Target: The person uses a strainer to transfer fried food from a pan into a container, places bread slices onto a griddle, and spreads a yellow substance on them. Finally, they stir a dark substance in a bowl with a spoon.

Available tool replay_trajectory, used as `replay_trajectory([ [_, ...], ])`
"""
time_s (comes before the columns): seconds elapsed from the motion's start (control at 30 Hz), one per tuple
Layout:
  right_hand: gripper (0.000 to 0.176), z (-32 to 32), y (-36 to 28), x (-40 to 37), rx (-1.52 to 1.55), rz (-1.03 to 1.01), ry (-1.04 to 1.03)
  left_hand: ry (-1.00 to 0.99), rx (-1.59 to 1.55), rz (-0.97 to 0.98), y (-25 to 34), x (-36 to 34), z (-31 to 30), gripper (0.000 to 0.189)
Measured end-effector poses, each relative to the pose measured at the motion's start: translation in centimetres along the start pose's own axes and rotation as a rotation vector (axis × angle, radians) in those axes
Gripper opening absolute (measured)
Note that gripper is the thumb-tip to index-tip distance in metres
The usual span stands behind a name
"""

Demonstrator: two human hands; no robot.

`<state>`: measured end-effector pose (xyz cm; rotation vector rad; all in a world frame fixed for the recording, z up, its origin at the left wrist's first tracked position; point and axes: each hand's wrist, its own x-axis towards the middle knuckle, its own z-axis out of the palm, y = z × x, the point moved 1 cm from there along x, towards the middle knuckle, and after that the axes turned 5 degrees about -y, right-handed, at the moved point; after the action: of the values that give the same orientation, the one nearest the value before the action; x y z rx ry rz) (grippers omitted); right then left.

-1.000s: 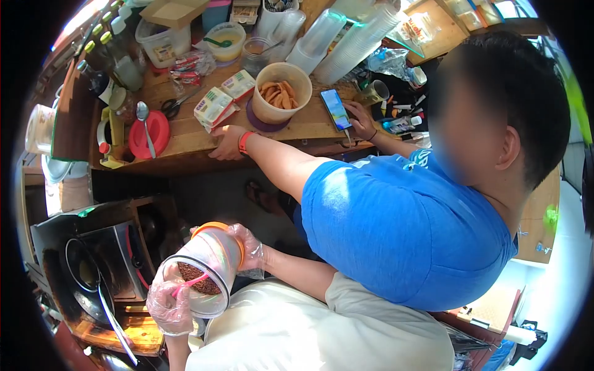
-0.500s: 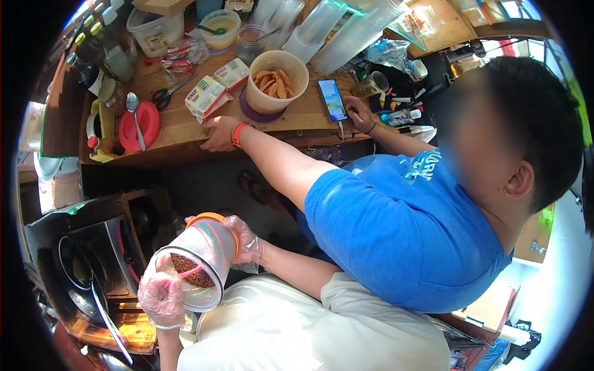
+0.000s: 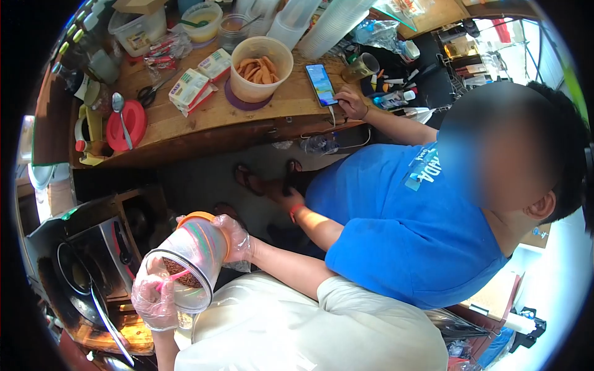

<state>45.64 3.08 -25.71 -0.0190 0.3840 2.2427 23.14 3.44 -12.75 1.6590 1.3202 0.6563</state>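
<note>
A clear plastic jar [image 3: 197, 247] with an orange end lies tilted above my lap, its open mouth facing down and toward me. Brown granules [image 3: 190, 281] are inside it. My right hand [image 3: 235, 240], in a clear plastic glove, is wrapped round the orange end. At the mouth, my gloved left hand [image 3: 154, 300] is closed on the pink handle [image 3: 177, 276] of a utensil reaching into the jar; its far end is hidden. Below the mouth, part of a clear container [image 3: 185, 320] shows.
A person in a blue shirt [image 3: 383, 185] sits close on my right, one hand at a phone [image 3: 320, 85]. The wooden table [image 3: 210, 127] holds a tub of brown slices [image 3: 261, 52], cartons [image 3: 190, 89] and a red lid [image 3: 135, 128]. A pan [image 3: 75, 269] stands at left.
The other person's near arm has drawn back from the table edge down to their leg. Their other hand now touches the phone. My hands and jar have shifted slightly left in view.
</note>
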Motion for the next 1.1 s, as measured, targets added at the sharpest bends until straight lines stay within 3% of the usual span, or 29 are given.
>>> replay_trajectory([
  [0.1,0.07,0.2,-0.5,-1.1,-0.063,-0.057,0.004,-0.033,-0.02,0.043,0.5,0.5,0.8,0.015],
  [0.3,0.07,0.4,-0.7,-2.6,-0.076,-0.125,-0.008,-0.084,-0.042,0.081,1.5,1.5,2.1,0.014],
  [0.83,0.074,-1.1,-0.4,-2.7,-0.006,-0.095,-0.058,-0.119,-0.003,0.017,2.1,1.5,2.5,0.014],
  [1.1,0.074,-1.4,-1.0,-2.8,0.049,-0.082,-0.051,-0.146,-0.068,0.088,2.0,2.7,3.2,0.014],
])
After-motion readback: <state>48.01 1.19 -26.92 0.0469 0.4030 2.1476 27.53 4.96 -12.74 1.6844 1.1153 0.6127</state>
